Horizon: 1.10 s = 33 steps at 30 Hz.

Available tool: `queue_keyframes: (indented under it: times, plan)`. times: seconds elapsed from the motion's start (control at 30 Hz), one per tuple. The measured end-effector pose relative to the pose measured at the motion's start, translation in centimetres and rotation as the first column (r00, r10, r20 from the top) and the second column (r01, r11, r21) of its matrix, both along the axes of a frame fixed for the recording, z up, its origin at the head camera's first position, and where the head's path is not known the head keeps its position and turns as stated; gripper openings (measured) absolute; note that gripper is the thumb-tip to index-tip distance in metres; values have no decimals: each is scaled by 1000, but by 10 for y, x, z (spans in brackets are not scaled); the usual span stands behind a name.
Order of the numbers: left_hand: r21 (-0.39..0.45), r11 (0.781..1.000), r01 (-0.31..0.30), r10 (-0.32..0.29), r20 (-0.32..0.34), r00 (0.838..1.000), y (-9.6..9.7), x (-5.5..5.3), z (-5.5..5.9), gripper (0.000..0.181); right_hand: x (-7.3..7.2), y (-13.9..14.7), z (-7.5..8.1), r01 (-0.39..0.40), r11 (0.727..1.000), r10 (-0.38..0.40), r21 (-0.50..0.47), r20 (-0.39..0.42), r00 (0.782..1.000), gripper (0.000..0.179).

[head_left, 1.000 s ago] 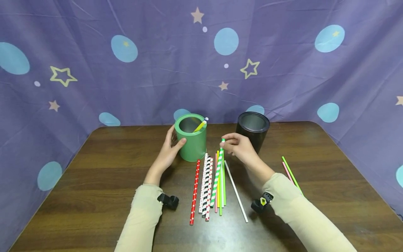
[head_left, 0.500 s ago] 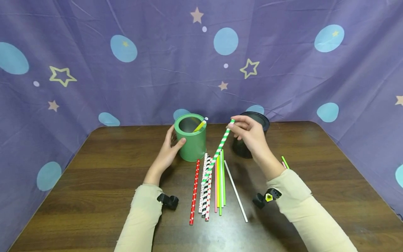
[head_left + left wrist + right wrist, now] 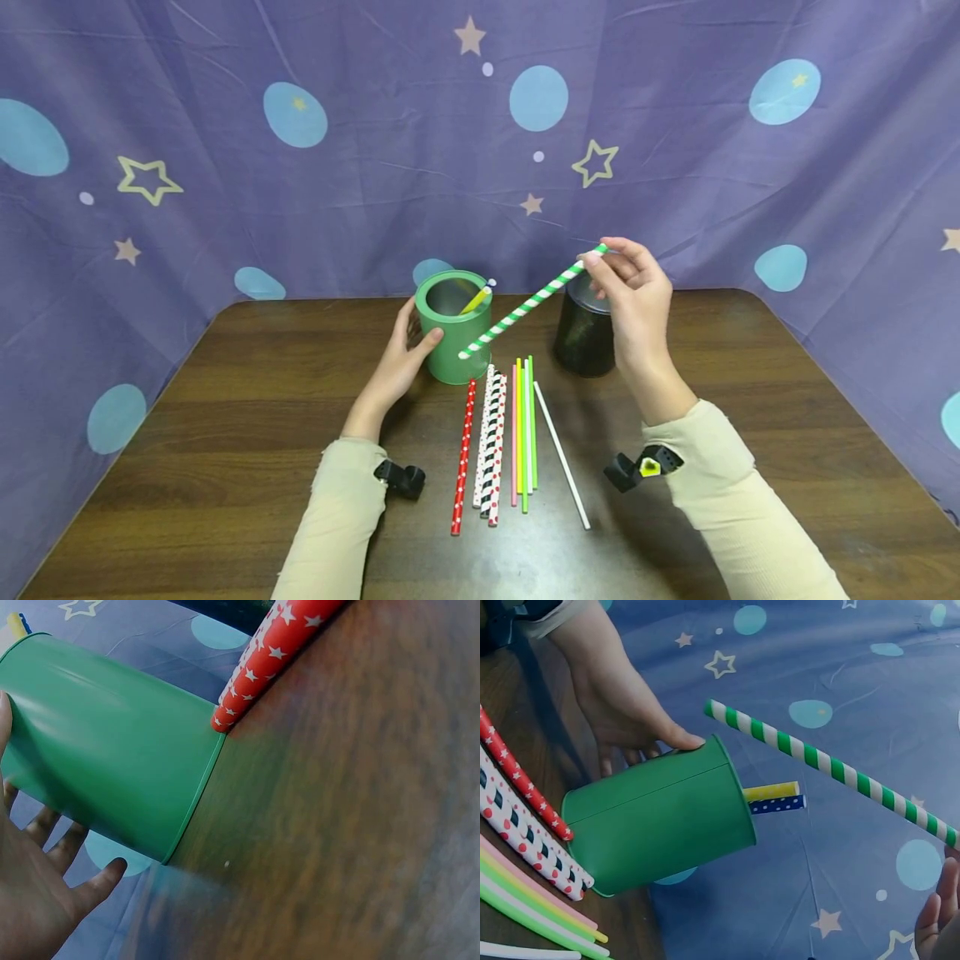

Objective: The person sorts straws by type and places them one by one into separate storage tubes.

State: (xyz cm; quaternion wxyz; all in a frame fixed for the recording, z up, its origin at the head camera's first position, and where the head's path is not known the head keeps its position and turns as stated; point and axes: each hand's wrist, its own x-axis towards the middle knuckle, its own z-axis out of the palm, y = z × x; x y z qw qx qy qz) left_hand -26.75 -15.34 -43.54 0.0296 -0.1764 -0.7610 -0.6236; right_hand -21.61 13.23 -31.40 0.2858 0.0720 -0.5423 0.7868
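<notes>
My left hand [image 3: 397, 362] holds the side of a green can [image 3: 453, 333], thumb on the near side and fingers behind it. Two paper straws, one yellow [image 3: 772, 791] and one navy with white dots [image 3: 780, 804], poke out of its mouth. Above the table, my right hand [image 3: 637, 304] pinches a green-and-white striped paper straw [image 3: 536, 300] near its upper end. The straw slants down to the left, its lower end in front of the green can in the head view. A black can [image 3: 585, 337] stands partly hidden behind the right hand.
On the table before the green can lie a red star-printed straw [image 3: 463, 458], several white patterned straws [image 3: 492, 450] and several thin coloured straws [image 3: 522, 433]. A thin white straw [image 3: 562, 458] lies apart at an angle. A purple curtain [image 3: 375, 167] hangs behind the table.
My right hand has lifted the striped straw off the other straws, moving up and to the right, and the straw has tilted flatter. The left hand and green can have stayed put.
</notes>
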Motion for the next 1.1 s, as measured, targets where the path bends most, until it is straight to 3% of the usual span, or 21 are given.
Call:
queue_keyframes:
  times: [0.2, 0.33, 0.63, 0.73, 0.9, 1.1]
  plan:
    - [6, 1000, -4, 4, -5, 1000, 0, 0, -1, 68, 1, -2, 5, 21, 996, -30, -83, -98, 995, 26]
    - [6, 1000, -2, 2, -5, 1000, 0, 0, -1, 69, 2, -5, 4, 29, 998, -36, -57, -131, 991, 25]
    - [3, 1000, -6, 6, -3, 1000, 0, 0, 0, 70, 0, -17, -11, 72, 981, -45, 179, -148, 988, 22]
    - [1, 1000, -6, 6, -5, 1000, 0, 0, 0, 70, -2, -24, -16, 97, 960, -61, 262, -143, 988, 16]
    - [-8, 1000, -10, 10, 3, 1000, 0, -1, 1, 69, -1, -36, -16, 130, 906, -96, 404, -102, 990, 19]
    - [-8, 1000, -15, 15, 0, 1000, 0, 0, 0, 70, -17, -42, -31, 122, 877, -104, 466, -66, 992, 21]
